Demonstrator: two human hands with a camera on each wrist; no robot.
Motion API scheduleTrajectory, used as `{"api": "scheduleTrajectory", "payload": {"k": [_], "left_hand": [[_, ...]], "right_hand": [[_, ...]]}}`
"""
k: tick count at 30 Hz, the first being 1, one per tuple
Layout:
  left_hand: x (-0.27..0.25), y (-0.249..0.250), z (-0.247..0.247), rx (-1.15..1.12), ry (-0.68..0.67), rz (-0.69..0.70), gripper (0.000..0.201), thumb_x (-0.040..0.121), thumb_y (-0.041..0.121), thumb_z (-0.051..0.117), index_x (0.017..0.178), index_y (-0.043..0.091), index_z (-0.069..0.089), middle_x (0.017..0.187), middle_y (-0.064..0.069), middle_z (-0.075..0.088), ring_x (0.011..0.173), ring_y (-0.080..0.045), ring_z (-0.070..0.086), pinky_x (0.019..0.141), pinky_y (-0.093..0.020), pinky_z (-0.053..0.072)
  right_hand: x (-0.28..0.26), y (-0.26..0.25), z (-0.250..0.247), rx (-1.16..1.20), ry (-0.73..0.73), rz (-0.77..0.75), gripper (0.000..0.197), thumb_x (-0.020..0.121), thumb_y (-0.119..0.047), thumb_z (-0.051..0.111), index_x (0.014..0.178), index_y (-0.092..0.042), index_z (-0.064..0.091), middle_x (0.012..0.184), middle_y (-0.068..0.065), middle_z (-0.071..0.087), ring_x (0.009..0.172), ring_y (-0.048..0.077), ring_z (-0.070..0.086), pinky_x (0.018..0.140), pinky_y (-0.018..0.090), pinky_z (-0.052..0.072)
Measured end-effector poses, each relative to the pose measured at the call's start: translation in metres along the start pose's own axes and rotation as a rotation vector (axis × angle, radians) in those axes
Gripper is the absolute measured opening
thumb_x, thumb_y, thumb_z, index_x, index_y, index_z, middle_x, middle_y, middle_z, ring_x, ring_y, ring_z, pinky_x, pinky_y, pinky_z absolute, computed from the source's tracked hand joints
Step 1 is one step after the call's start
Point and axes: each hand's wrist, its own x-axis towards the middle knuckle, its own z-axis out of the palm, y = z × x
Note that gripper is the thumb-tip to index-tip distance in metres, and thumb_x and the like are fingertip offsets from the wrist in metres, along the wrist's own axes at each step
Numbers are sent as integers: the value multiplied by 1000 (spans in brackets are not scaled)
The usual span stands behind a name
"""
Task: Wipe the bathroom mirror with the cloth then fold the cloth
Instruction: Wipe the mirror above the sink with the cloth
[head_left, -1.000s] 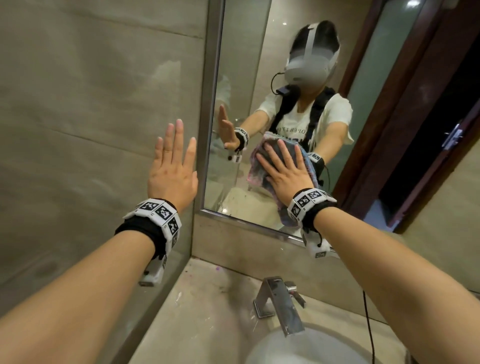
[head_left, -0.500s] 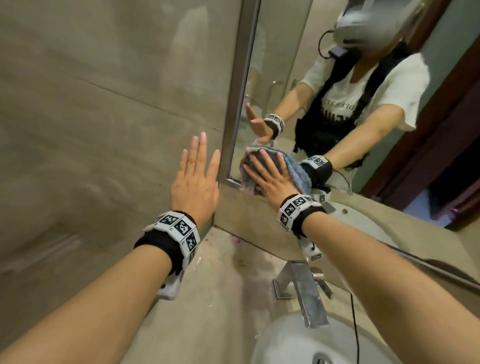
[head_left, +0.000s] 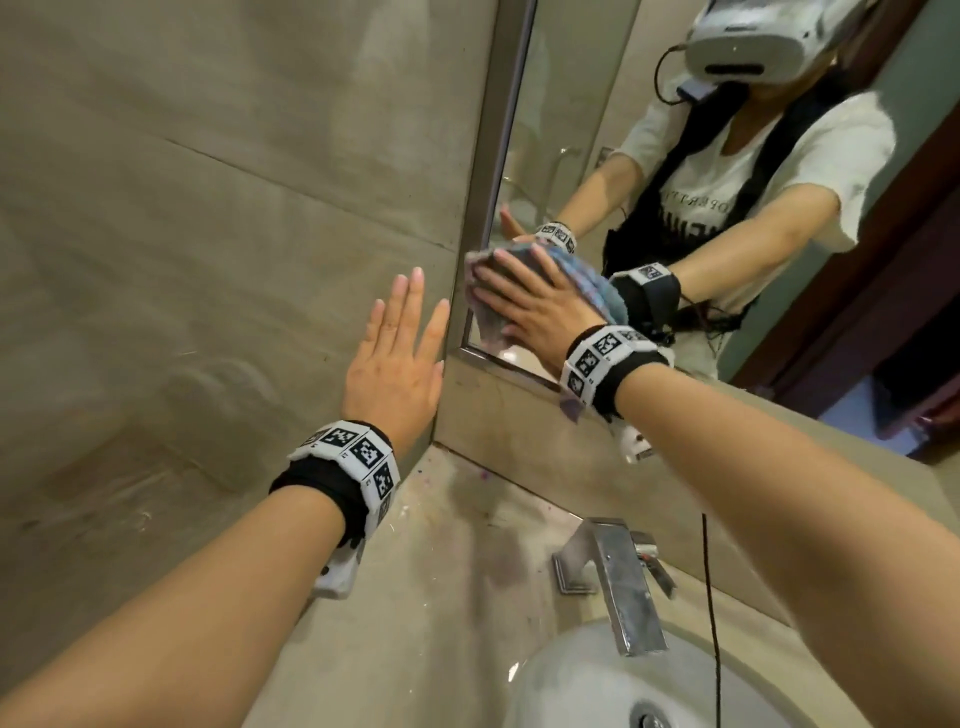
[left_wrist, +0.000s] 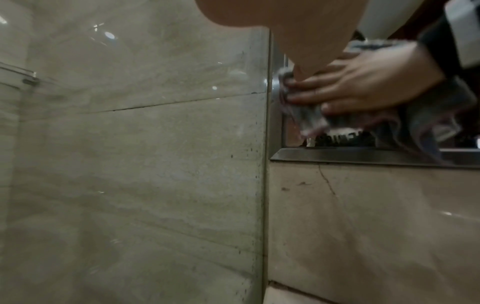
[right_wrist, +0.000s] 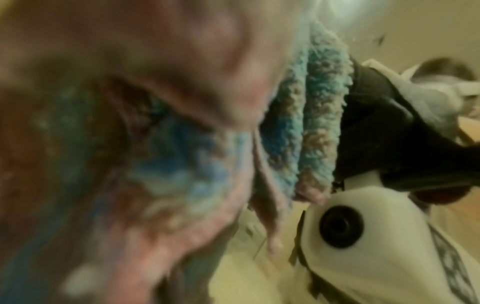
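The mirror (head_left: 566, 130) hangs in a metal frame (left_wrist: 363, 156) on the wall. My right hand (head_left: 535, 312) presses a fluffy blue and pink cloth (head_left: 597, 291) flat against the glass at its lower left corner, fingers spread and fairly straight. Part of the cloth (left_wrist: 306, 121) hangs down over the bottom frame. The right wrist view is filled by the blurred cloth (right_wrist: 319, 123) and its reflection. My left hand (head_left: 400, 353) lies flat and open on the tiled side wall (head_left: 208, 260), just left of the mirror's edge and holding nothing.
Below the mirror a stone counter (head_left: 441, 571) carries a white basin (head_left: 587, 680) with a chrome faucet (head_left: 618, 582). A thin black cable (head_left: 709, 597) hangs from my right arm over the basin. The mirror reflects a person and a dark door.
My right hand has slid the cloth down and to the left, from mid-mirror to the lower left corner. The left hand has stayed flat on the wall.
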Motion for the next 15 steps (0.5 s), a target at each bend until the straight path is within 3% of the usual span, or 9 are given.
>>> {"api": "scheduleTrajectory", "payload": {"k": [1, 5, 11, 15], "left_hand": [[-1, -1, 0, 7, -7, 8, 63, 84, 23, 55, 140, 9, 30, 151, -23, 25, 140, -34, 25, 115, -37, 3], [-9, -4, 2, 26, -27, 9, 57, 85, 26, 36, 139, 10, 30, 150, -22, 27, 140, -32, 27, 116, -35, 0], [-14, -6, 4, 108, -47, 30, 60, 88, 27, 41, 142, 10, 22, 153, -20, 22, 142, -29, 22, 115, -37, -1], [-13, -4, 5, 105, -42, 10, 61, 87, 26, 45, 142, 9, 23, 153, -19, 22, 142, -29, 22, 115, -36, -3]], "right_hand": [[2, 9, -10, -30, 57, 43, 61, 96, -48, 18, 139, -13, 43, 145, 11, 44, 144, 28, 15, 113, 40, -16], [4, 23, -43, -76, 107, 194, 59, 94, -41, 29, 146, -15, 31, 153, 9, 30, 142, 34, 25, 110, 44, -11], [13, -5, -29, -121, 41, 381, 62, 94, -40, 30, 149, -14, 19, 157, 7, 19, 145, 33, 16, 112, 48, -12], [15, -30, -8, -179, -42, 406, 64, 91, -45, 26, 145, -12, 31, 153, 6, 32, 141, 29, 31, 112, 47, -17]]}}
